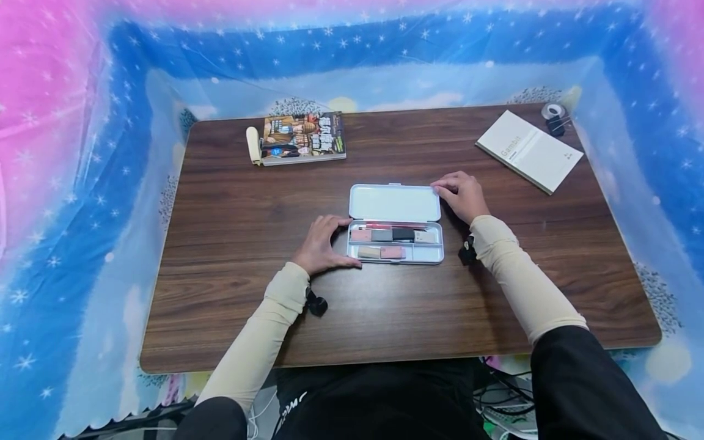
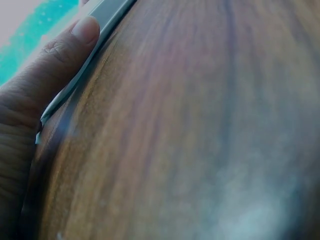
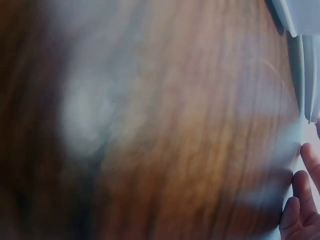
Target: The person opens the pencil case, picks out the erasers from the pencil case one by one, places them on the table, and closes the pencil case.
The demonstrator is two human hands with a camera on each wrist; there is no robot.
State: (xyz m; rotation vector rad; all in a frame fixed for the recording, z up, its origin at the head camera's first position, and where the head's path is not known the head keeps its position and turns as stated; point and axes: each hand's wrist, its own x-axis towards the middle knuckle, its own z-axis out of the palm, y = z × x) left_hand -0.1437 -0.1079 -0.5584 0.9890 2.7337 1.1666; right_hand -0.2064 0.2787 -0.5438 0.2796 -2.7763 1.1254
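A white pencil case (image 1: 423,253) lies open on the table in the head view, its lid (image 1: 395,203) folded back away from the person. Its back compartment holds a red pencil-like stick (image 1: 379,226) and a row of eraser-like blocks in pink, grey, black (image 1: 403,234) and white. Two more blocks, beige and pink (image 1: 392,252), lie in the front compartment. My left hand (image 1: 323,245) grips the case's left end, thumb (image 2: 86,31) along the front edge and fingers at the back. At the lid's far right corner, my right hand (image 1: 463,194) pinches the edge between thumb and fingers.
A comic-covered book (image 1: 305,137) lies at the back left, with a cream-coloured item (image 1: 253,145) against its side. On the right are a white notebook (image 1: 530,151), a tape roll (image 1: 552,110) and a black binder clip (image 1: 557,125). Patterned cloth walls surround the wooden table (image 1: 236,244).
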